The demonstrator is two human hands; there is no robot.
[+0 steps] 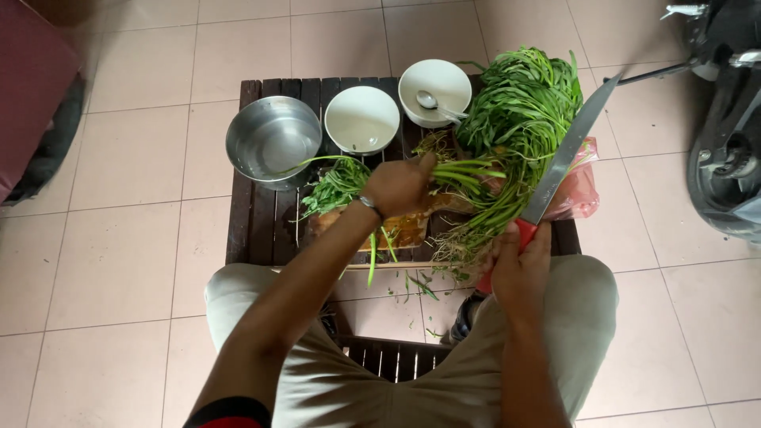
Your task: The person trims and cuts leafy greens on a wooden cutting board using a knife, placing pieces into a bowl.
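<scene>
My left hand point(400, 186) grips a bunch of green stalks point(468, 170) pulled from a big pile of leafy greens point(523, 111) on a low dark slatted table point(258, 214). My right hand point(519, 265) is closed on the red handle of a long knife point(567, 154), whose blade points up and to the right over the greens. A wooden cutting board point(404, 230) lies under my left hand, with cut greens point(337, 186) on it to the left.
A steel bowl point(273, 139), a white bowl point(362, 119) and a white bowl with a spoon point(434, 91) stand along the table's far side. A pink plastic bag point(583, 190) lies under the greens. A motorbike point(725, 119) stands at right on the tiled floor.
</scene>
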